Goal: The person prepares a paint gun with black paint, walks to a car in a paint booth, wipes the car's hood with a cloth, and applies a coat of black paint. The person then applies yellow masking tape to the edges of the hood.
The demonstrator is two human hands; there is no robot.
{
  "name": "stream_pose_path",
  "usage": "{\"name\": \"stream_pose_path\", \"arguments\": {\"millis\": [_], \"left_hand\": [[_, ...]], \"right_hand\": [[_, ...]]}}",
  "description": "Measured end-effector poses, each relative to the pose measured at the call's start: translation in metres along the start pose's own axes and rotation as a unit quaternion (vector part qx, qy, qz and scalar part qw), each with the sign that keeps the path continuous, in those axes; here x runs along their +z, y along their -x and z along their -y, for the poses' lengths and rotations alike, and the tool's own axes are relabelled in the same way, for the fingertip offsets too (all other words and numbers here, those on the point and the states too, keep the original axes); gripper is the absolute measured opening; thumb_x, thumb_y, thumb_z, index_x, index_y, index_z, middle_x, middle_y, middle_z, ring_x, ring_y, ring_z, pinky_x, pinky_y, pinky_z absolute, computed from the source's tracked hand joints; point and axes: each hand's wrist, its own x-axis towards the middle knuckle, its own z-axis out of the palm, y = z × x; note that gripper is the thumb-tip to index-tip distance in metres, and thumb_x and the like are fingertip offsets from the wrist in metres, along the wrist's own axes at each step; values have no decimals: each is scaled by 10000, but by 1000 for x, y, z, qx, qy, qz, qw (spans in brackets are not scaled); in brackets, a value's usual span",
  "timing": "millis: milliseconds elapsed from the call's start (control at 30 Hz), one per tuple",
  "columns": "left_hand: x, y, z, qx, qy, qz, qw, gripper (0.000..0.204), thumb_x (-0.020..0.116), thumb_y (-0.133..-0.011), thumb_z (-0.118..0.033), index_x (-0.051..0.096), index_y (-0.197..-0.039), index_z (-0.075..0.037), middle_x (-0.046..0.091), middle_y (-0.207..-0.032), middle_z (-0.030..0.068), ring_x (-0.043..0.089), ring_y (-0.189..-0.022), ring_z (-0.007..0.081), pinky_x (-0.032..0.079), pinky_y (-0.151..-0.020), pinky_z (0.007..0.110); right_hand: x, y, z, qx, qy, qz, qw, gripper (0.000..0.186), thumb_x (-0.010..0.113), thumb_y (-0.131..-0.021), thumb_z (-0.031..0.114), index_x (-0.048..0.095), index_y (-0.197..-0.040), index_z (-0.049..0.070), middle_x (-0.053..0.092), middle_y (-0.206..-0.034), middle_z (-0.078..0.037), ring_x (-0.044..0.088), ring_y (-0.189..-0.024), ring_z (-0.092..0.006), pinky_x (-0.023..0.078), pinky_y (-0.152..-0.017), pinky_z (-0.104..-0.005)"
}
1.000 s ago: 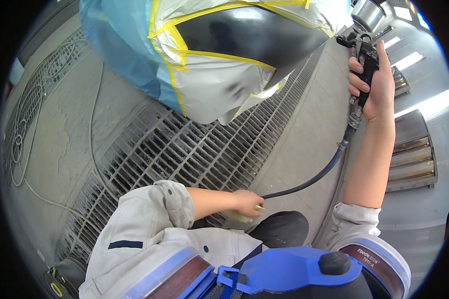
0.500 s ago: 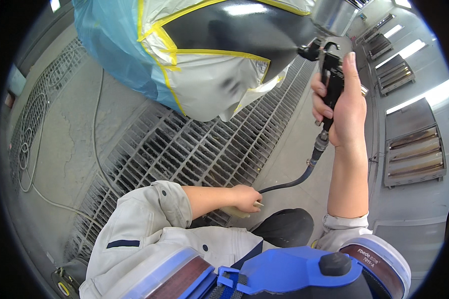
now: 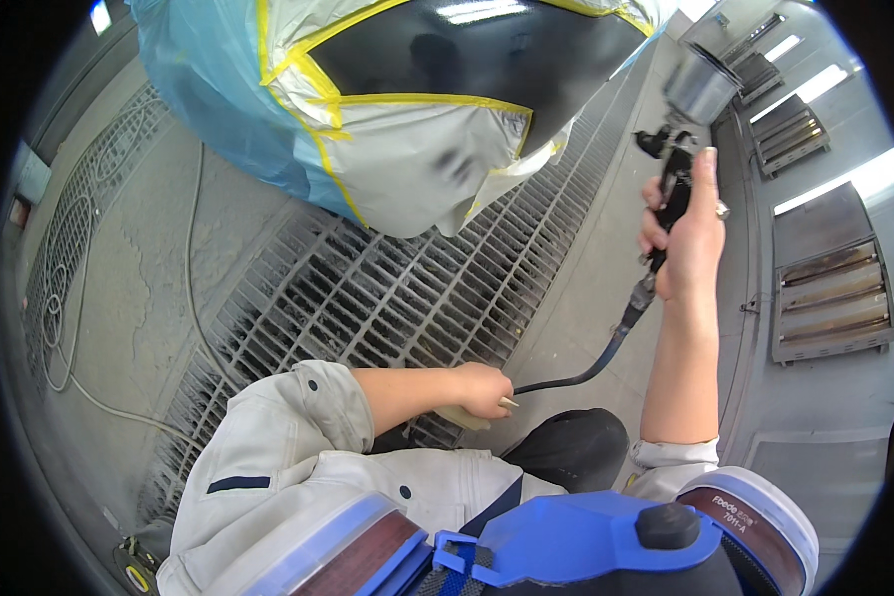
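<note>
My right hand is wrapped around the black handle of a spray gun, thumb up along its back. A metal paint cup tops the gun. From its handle a dark air hose curves down to my left hand, which is closed around the hose. A pale, flat yellowish thing shows beneath that hand; its kind is unclear. Ahead stands a glossy black panel, framed by yellow tape and white masking film. The gun is right of the panel, apart from it.
Blue film covers the left of the masked body. A metal floor grating runs beneath it. A thin pale hose lies on the floor at left. Heater panels line the right wall. A blue respirator shows below.
My right hand has moved the spray gun slightly right and down, away from the panel's edge. The cup now shows more fully. My left hand has barely moved.
</note>
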Motion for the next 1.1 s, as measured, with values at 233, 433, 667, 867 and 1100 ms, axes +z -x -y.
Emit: {"name": "stream_pose_path", "arguments": {"millis": [233, 433, 667, 867, 1100], "left_hand": [[-3, 9, -5, 38, -32, -4, 999, 336, 668, -903, -378, 769, -1035, -85, 766, -958, 196, 734, -927, 427, 580, -831, 526], [-7, 25, -7, 43, -4, -10, 999, 324, 655, -893, -312, 757, -1078, -66, 754, -1064, 203, 725, -1001, 406, 576, -868, 511], [-56, 41, -37, 162, 226, -335, 900, 295, 686, -971, -192, 731, -1233, -66, 750, -1133, 134, 737, -986, 307, 584, -863, 410], [-121, 48, -90, 199, 613, -230, 729, 279, 735, -1030, -222, 733, -1198, 1, 742, -994, 27, 653, -865, 60, 548, -757, 267], [-139, 75, -101, 206, 667, -172, 695, 220, 765, -1008, -197, 767, -1140, -21, 757, -964, 23, 676, -865, 73, 556, -773, 274]], "right_hand": [[38, 44, -20, 25, -45, 225, 973, 626, 392, -1117, 607, 561, -828, 78, 516, -693, 4, 413, -466, -75, 357, -439, -259], [9, 1, -31, 40, -82, 147, 985, 664, 385, -1091, 668, 563, -855, 74, 516, -687, 4, 372, -446, -76, 341, -428, -271], [-27, 26, -31, 55, -96, 12, 994, 709, 311, -1104, 663, 527, -1374, 44, 537, -871, -41, 306, -480, -69, 283, -470, -254], [-5, 71, -4, 82, -141, 52, 985, 802, 232, -1110, 661, 398, -1593, 43, 558, -837, -50, 317, -467, -73, 292, -455, -256], [14, 86, 31, 87, -164, 47, 982, 796, 252, -1113, 659, 416, -1581, 37, 512, -808, -33, 316, -485, -70, 298, -459, -259]]}}
